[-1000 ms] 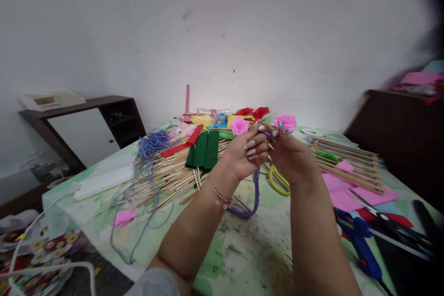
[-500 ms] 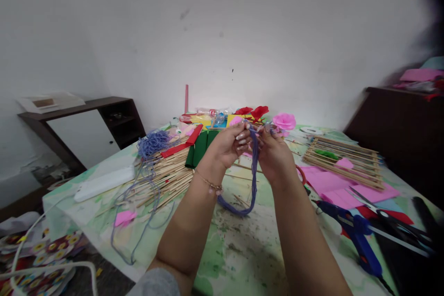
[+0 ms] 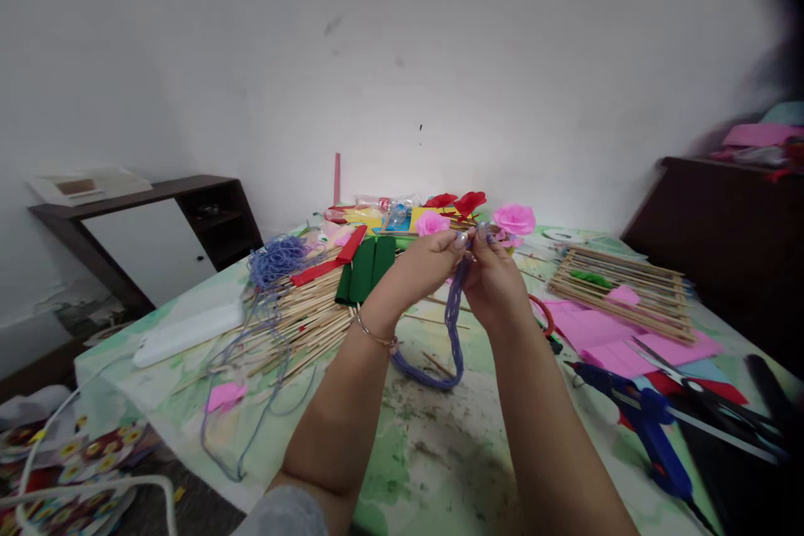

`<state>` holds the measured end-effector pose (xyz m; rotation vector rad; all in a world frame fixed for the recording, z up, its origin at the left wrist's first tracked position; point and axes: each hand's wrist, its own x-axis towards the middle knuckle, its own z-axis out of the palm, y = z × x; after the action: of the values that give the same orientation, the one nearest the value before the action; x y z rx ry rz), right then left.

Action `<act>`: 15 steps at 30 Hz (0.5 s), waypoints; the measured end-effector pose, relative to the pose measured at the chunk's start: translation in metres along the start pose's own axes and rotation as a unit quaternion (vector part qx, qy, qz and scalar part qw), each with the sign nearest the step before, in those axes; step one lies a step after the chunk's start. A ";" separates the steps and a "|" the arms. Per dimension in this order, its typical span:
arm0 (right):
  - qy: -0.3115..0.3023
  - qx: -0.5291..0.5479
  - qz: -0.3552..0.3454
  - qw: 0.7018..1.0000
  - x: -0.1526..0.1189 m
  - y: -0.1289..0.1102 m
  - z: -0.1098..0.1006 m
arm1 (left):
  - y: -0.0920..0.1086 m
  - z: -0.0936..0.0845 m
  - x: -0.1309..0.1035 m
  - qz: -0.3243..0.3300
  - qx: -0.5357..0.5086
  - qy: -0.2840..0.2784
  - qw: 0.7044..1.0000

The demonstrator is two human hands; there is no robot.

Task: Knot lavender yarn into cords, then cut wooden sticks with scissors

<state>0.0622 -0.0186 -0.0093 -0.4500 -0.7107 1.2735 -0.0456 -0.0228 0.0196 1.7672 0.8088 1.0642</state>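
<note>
A bundle of purple yarn [image 3: 450, 343] hangs in a loop from my fingers over the middle of the table. My left hand [image 3: 428, 264] pinches the upper end of the bundle, its thumb and fingertips pressed together. Close against it, my right hand [image 3: 496, 280] also grips the yarn at the top, fingertips touching those of the left. The loop's lower part curves left behind my left wrist. To the left lies a tangled heap of the same purple yarn [image 3: 280, 261], with loose strands trailing toward the table's edge.
Thin wooden sticks [image 3: 307, 310] and green rolled paper [image 3: 364, 272] lie left. Pink paper flowers [image 3: 515, 219] stand behind my hands. On the right are a stick frame [image 3: 621, 289], pink paper [image 3: 584, 331], scissors [image 3: 703, 394] and a blue glue gun [image 3: 646, 423]. A white power strip [image 3: 188, 331] sits far left.
My left hand has turned and moved right, bringing its fingertips against the right hand's. The hanging yarn has shifted slightly left, its strands spread a little.
</note>
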 end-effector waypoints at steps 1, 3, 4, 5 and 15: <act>0.015 -0.001 -0.001 1.000 0.000 0.002 0.001 | 0.000 0.000 -0.001 -0.004 0.039 -0.005 0.999; 0.040 -0.001 -0.005 0.999 0.000 0.006 0.003 | 0.001 -0.001 -0.001 -0.020 0.062 -0.011 0.998; 0.049 0.004 -0.009 0.999 -0.001 0.008 0.005 | 0.002 -0.001 -0.001 -0.032 0.044 -0.004 0.999; 0.057 0.012 -0.017 0.998 -0.001 0.011 0.006 | 0.002 -0.002 0.000 -0.044 0.013 0.007 0.999; 0.079 0.007 -0.099 0.992 -0.004 0.023 0.009 | 0.001 -0.001 0.006 -0.117 -0.186 -0.015 0.975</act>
<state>0.0392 -0.0175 -0.0193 -0.4524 -0.5976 1.0427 -0.0442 -0.0179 0.0230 1.3348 0.7243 0.9581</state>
